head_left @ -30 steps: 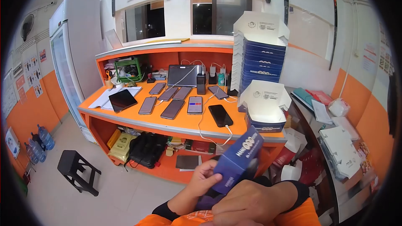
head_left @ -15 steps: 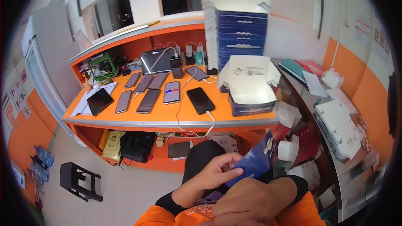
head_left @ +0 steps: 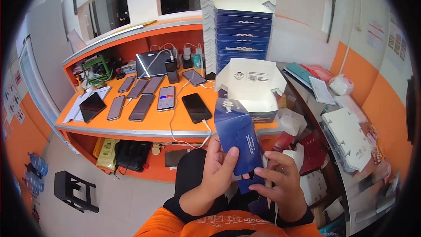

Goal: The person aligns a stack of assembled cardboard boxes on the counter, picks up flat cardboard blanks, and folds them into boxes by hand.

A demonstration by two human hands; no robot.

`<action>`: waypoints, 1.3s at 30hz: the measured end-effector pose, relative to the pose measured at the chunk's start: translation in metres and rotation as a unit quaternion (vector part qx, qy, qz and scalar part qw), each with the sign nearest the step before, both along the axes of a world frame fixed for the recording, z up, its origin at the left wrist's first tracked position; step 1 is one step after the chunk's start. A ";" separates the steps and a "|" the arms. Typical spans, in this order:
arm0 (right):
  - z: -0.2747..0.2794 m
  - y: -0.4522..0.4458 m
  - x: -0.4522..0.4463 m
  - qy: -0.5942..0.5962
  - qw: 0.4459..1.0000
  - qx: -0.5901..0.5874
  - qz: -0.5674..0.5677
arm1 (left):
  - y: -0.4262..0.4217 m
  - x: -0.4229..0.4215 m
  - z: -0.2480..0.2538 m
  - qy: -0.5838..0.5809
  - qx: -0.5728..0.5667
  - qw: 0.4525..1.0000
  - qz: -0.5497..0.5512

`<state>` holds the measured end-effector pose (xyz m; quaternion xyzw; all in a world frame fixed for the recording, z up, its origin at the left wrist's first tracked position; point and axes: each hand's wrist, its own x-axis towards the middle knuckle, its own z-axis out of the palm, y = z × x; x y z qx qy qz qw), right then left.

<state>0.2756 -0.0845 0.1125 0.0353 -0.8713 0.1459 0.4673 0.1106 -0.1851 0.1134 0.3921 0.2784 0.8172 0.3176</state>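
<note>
A blue printed cardboard box (head_left: 242,138), partly folded with loose flaps at its lower end, is held up in front of my lap. My left hand (head_left: 215,175) grips its left side, thumb on the blue face and fingers behind. On the other side, my right hand (head_left: 283,180) has its thumb and fingers bent around the lower flaps. Behind the held box, an open box with a white inside (head_left: 250,90) stands on the orange desk (head_left: 103,123), partly covered by it. A tall stack of nested blue boxes (head_left: 243,39) rises behind that one.
Several phones (head_left: 196,107) lie on the desk, some on charging cables. A tablet (head_left: 93,106) and a laptop (head_left: 151,63) are there too. At right, a side table (head_left: 346,193) bears flat white cartons (head_left: 348,138). A black stool (head_left: 76,191) stands on the floor at left.
The blue box has come up from low over my lap and turned more upright. My right hand has moved out to its right side, and my left hand now grips its left side.
</note>
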 end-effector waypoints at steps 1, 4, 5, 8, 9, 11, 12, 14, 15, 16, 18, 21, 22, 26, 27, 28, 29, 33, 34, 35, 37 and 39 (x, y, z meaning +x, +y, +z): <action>-0.001 0.001 0.006 -0.014 0.999 -0.035 0.005 | 0.002 0.001 -0.003 -0.001 0.002 1.000 -0.029; -0.001 0.008 0.025 -0.076 0.992 -0.079 0.066 | 0.006 0.004 -0.013 0.004 -0.012 0.997 -0.081; -0.003 0.011 0.032 -0.084 0.991 -0.076 0.072 | 0.008 0.006 -0.017 0.008 -0.020 0.996 -0.090; 0.001 0.009 0.043 -0.107 0.991 -0.056 0.056 | 0.011 0.015 -0.025 0.057 -0.016 0.993 -0.101; 0.004 0.009 0.047 -0.111 0.991 -0.057 0.055 | 0.009 0.017 -0.021 0.043 -0.025 0.990 -0.129; 0.010 0.009 0.053 -0.118 0.990 -0.062 0.052 | 0.012 0.018 -0.022 0.046 -0.041 0.989 -0.138; 0.013 0.009 0.055 -0.102 0.990 -0.072 0.064 | 0.013 0.019 -0.022 0.047 -0.050 0.987 -0.143; 0.018 0.012 0.056 -0.068 0.990 -0.090 0.089 | 0.017 0.020 -0.021 0.040 -0.067 0.985 -0.157; 0.015 0.009 0.059 -0.045 0.989 -0.116 0.079 | 0.014 0.023 -0.022 0.033 -0.083 0.982 -0.166; 0.008 0.008 0.061 -0.020 0.987 -0.141 0.069 | 0.011 0.027 -0.024 0.036 -0.103 0.980 -0.164; 0.004 0.014 0.057 0.040 0.983 -0.171 0.057 | 0.014 0.029 -0.021 0.058 -0.125 0.979 -0.151; 0.018 0.017 0.059 -0.009 0.995 -0.100 -0.012 | 0.019 0.032 -0.032 0.084 -0.123 0.978 -0.147; 0.022 0.019 0.059 -0.030 0.996 -0.072 -0.034 | 0.021 0.032 -0.034 0.102 -0.115 0.977 -0.146; 0.011 0.018 0.049 -0.042 0.993 -0.104 -0.028 | 0.022 0.035 -0.049 0.108 -0.084 0.985 -0.102; 0.005 0.017 0.047 -0.042 0.990 -0.135 -0.018 | 0.021 0.034 -0.051 0.098 -0.086 0.986 -0.103; 0.002 0.017 0.045 -0.042 0.985 -0.167 -0.008 | 0.021 0.032 -0.052 0.088 -0.089 0.987 -0.103; 0.001 0.023 0.046 -0.073 0.991 -0.109 -0.017 | 0.021 0.030 -0.052 0.099 -0.098 0.986 -0.096; -0.011 0.027 0.037 -0.056 0.990 -0.133 -0.011 | 0.023 0.025 -0.059 0.162 -0.144 0.975 -0.048; -0.015 0.029 0.033 -0.044 0.991 -0.125 -0.015 | 0.026 0.025 -0.062 0.180 -0.154 0.971 -0.032; -0.019 0.030 0.030 -0.032 0.992 -0.117 -0.020 | 0.028 0.024 -0.065 0.226 -0.175 0.958 0.010; -0.031 0.032 0.022 -0.018 0.991 -0.130 -0.040 | 0.031 0.025 -0.069 0.280 -0.213 0.935 0.048; -0.038 0.032 0.017 -0.023 0.987 -0.148 -0.054 | 0.030 0.030 -0.071 0.328 -0.257 0.904 0.091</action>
